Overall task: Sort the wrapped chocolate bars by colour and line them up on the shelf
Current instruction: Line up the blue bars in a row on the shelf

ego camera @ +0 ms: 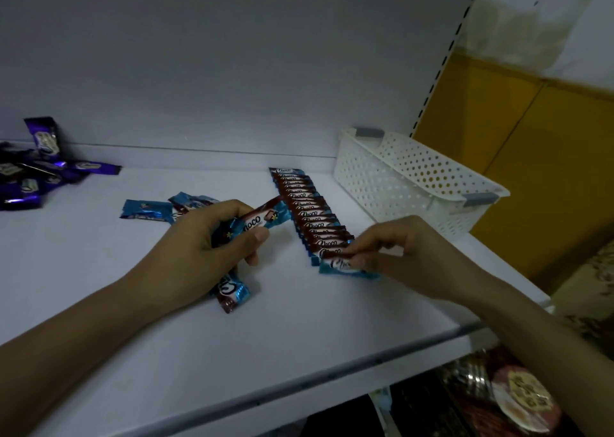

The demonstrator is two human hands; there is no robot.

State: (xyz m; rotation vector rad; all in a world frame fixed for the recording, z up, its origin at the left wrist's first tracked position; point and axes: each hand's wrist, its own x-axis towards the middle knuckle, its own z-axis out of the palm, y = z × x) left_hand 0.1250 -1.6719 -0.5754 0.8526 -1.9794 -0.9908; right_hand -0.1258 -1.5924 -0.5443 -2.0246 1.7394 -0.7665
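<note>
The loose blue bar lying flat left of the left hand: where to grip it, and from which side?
Probably pinch the blue bar across its narrow width near its free left end, coming from above-left: it lies flat on the shelf, and its right end meets another loose bar.

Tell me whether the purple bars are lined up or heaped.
Heaped: the purple bars overlap at odd angles on the shelf, far left, one propped upright.
</note>
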